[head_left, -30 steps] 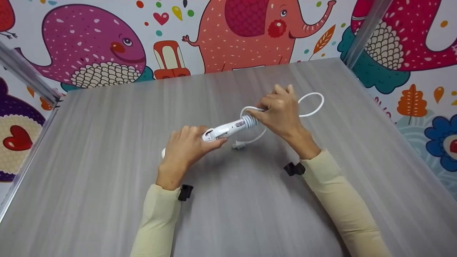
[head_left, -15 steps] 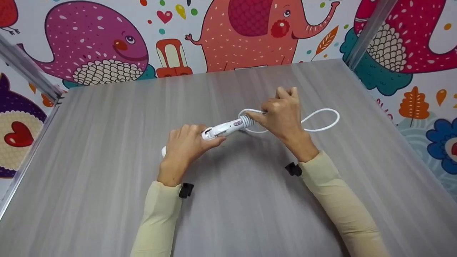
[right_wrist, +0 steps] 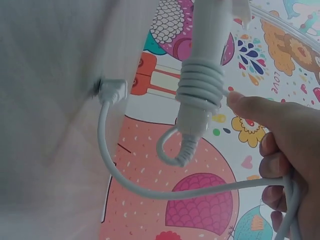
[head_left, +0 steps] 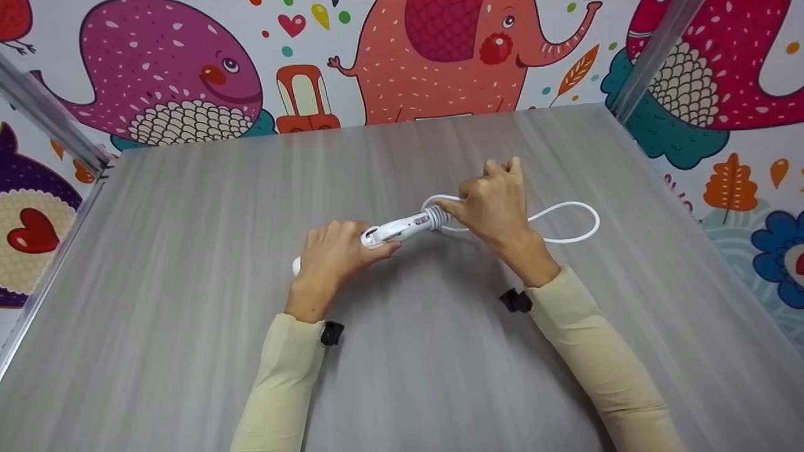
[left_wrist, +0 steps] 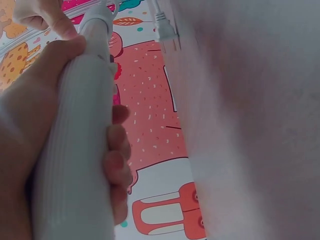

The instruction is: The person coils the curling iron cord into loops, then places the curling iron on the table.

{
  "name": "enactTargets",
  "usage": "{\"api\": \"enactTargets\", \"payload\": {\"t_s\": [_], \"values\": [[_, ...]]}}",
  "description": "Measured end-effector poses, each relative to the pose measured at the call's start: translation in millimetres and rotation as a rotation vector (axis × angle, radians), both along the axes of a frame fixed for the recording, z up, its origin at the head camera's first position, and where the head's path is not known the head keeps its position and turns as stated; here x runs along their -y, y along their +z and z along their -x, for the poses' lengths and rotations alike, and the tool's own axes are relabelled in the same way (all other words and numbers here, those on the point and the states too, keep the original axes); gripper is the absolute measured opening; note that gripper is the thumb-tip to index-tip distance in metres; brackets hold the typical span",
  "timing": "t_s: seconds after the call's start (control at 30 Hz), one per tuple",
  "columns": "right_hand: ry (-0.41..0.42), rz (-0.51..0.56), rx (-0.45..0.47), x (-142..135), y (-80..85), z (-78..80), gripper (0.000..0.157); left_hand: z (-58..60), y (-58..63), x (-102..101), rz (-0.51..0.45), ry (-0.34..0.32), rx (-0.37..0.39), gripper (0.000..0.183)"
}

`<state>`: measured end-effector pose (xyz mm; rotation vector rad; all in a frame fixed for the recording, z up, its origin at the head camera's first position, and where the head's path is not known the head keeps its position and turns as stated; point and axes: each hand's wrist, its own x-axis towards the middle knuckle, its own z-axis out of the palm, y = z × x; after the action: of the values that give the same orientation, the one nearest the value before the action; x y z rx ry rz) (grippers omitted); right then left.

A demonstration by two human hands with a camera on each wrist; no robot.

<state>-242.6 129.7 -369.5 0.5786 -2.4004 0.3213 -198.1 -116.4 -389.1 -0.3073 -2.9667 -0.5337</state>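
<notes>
Head view: a white wand-shaped appliance (head_left: 402, 227) is held above the grey counter (head_left: 402, 376), at the centre of the frame, its long axis slanting from lower left to upper right. The end wound with white cord (head_left: 438, 217) points to the upper right, just beside the right hand (head_left: 496, 204), the nearer hand to those coils; the rounded end shows past the left hand (head_left: 336, 251). Left fingers are clamped round the thick body. Right fingers are curled on the cord, thumb tip by the coils (clearest in the right wrist view). There, the wound end points down, left of the thumb, and the plug (right_wrist: 114, 91) is at upper left near the counter; whether they touch cannot be told. Behind, an animal-patterned wall (head_left: 157, 63) fills the top.
</notes>
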Motion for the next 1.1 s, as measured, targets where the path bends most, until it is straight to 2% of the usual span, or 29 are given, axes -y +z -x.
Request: {"api": "enactTargets", "payload": {"t_s": [0.17,0.37,0.47,0.63,0.8,0.97,1.1], "values": [[0.029,0.023,0.042,5.4,3.1,-6.0,0.041,0.9,-3.2,-0.6,-0.003,-0.005,-0.001,0.053],[0.096,0.077,0.21,11.6,6.3,-12.4,0.036,2.6,-7.5,1.0,0.017,0.003,0.012,0.052],[0.13,0.12,0.254,12.7,6.9,-13.4,0.034,3.1,-6.8,2.4,-0.003,0.024,0.016,0.052],[0.233,0.17,0.299,13.5,6.6,-13.9,0.028,3.5,-3.2,5.4,-0.02,0.087,-0.037,0.052],[0.315,0.156,0.404,11.4,5.1,-12.9,0.028,5.1,-3.4,5.9,-0.023,0.165,-0.07,0.055],[0.319,0.103,0.517,8.9,4.3,-11.1,0.027,9.0,-13.2,6.2,0.009,0.188,-0.114,0.057],[0.316,0.08,0.624,8.7,3.5,-9.8,0.025,11.4,-22.0,9.0,0.025,0.204,-0.2,0.055]]}}
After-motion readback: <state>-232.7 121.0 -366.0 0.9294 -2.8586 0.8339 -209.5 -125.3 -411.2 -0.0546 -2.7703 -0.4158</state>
